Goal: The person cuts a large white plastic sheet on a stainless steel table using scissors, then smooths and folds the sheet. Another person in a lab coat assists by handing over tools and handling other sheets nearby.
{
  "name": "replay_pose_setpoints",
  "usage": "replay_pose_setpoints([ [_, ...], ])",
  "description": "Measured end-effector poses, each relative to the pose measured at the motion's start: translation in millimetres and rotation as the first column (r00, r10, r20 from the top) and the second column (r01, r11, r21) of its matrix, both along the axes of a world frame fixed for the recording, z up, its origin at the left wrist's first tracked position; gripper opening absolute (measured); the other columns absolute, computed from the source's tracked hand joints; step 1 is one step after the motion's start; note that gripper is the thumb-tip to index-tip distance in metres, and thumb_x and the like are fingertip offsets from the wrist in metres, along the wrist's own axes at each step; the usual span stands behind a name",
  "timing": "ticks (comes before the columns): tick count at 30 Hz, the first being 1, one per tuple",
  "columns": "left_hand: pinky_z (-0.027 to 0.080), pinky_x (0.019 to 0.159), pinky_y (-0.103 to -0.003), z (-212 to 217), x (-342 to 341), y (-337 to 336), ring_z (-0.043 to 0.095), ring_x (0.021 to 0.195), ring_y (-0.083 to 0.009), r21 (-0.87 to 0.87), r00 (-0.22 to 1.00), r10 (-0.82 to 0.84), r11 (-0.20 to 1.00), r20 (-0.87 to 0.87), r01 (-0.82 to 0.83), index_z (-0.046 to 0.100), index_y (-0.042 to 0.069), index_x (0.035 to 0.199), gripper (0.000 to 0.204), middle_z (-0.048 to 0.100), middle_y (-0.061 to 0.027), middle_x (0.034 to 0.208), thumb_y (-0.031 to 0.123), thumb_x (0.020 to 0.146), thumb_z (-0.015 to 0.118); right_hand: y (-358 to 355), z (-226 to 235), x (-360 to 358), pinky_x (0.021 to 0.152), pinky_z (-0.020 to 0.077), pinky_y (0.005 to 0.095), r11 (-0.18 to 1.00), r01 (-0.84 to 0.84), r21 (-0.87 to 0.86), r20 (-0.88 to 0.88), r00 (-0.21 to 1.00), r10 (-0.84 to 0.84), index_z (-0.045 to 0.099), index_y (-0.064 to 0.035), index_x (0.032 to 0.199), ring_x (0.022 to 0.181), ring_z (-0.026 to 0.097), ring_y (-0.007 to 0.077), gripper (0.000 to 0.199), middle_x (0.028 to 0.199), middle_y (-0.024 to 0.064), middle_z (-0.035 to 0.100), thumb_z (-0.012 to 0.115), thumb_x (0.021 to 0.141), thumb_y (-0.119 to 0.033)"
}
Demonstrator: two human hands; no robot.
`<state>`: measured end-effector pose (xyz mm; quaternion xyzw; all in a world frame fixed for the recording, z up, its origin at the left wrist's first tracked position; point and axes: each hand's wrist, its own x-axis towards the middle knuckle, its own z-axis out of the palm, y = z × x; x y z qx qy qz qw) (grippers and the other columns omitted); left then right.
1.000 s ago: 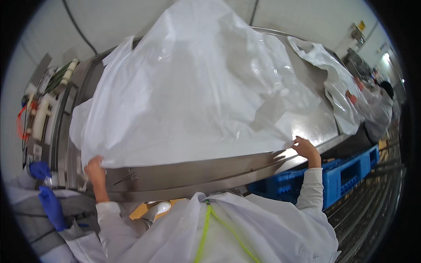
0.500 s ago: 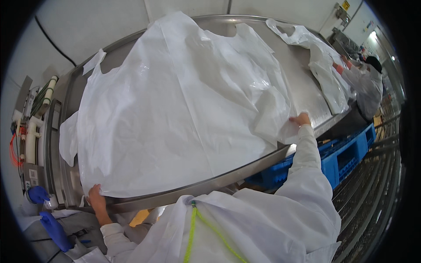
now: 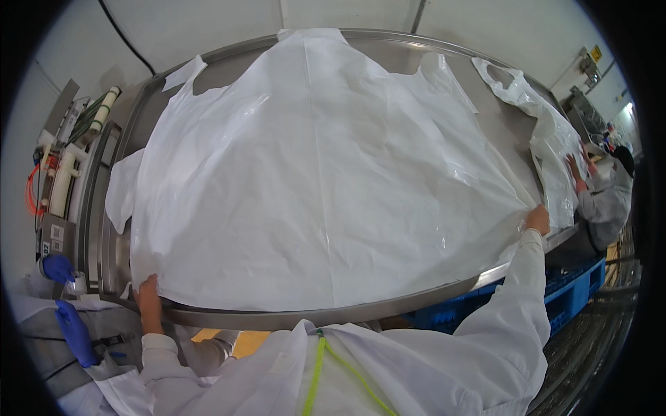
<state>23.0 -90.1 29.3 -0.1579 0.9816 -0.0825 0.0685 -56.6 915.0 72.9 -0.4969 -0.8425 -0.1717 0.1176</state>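
Note:
A large white plastic apron (image 3: 305, 187) lies spread over a stainless steel table (image 3: 513, 142), a crease running down its middle. At the near left corner, my left hand (image 3: 147, 297) pinches its edge. My right hand (image 3: 538, 220) is closed on the near right corner and pulls that side out taut, with wrinkles fanning from the fingers. The apron's narrower top reaches the far rim of the table.
Another white plastic apron (image 3: 548, 139) lies at the right, under the hands of a person (image 3: 605, 201). Blue-gloved hands (image 3: 73, 329) of someone else are close by on my left. A blue pallet (image 3: 569, 298) sits below the table's right side; pipes and hoses (image 3: 66, 173) are at the left wall.
My right hand has moved right and drawn the apron's corner outward, so the folds on that side have flattened. My left hand stays at its corner. The view has shifted slightly.

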Motion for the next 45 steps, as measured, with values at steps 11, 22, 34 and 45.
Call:
replay_pose_setpoints([
  [11,0.034,0.094,-0.059,22.1,-5.2,3.8,0.054,0.109,-0.0286,-0.152,0.926,0.068,0.988,0.371,-0.012,0.047,0.014,0.126,0.047,0.056,-0.0082,0.122,0.0,0.082,0.049,35.4,-37.0,-22.5,0.073,0.0498,0.0433,0.996,0.084,0.008,0.201,0.976,-0.084,0.066,-0.0188,0.097,0.094,0.064,0.026,0.022,0.1,0.0065,0.066,0.046,0.088,-0.022],
  [22,0.045,0.088,-0.043,33.7,-197.5,5.6,0.054,0.103,-0.036,-0.099,0.971,-0.069,0.991,0.227,0.093,0.056,0.007,0.114,0.037,0.055,-0.0175,0.117,0.006,0.078,0.05,4.4,-61.4,-266.1,0.055,0.0505,0.0333,0.638,-0.422,-0.644,-0.526,0.85,0.032,0.057,0.0089,0.093,0.076,0.065,0.0204,0.041,0.089,0.0214,0.063,0.064,0.079,-0.03],
  [34,0.053,0.068,-0.04,-10.9,-448.0,29.1,0.06,0.083,-0.0366,0.522,0.84,0.471,0.804,-0.269,-0.284,0.009,0.001,0.142,0.08,0.016,-0.0345,0.139,0.023,0.083,0.059,33.7,-85.5,-338.2,0.069,0.0491,0.0359,0.83,-0.374,-0.415,-0.381,0.899,0.215,0.064,0.0005,0.095,0.075,0.065,0.027,0.033,0.085,0.0167,0.066,0.063,0.075,-0.027],
  [45,0.046,0.055,-0.03,-28.4,-456.0,-13.8,0.061,0.077,-0.0207,0.646,0.833,0.546,0.668,-0.088,-0.37,0.021,0.009,0.143,0.077,0.06,-0.0177,0.107,0.03,0.083,0.065,37.9,-93.7,-356.6,0.046,0.0439,0.0268,0.799,-0.481,-0.361,-0.669,0.73,0.137,0.064,0.002,0.083,0.051,0.058,0.0154,0.044,0.063,0.0078,0.061,0.07,0.068,-0.039],
])
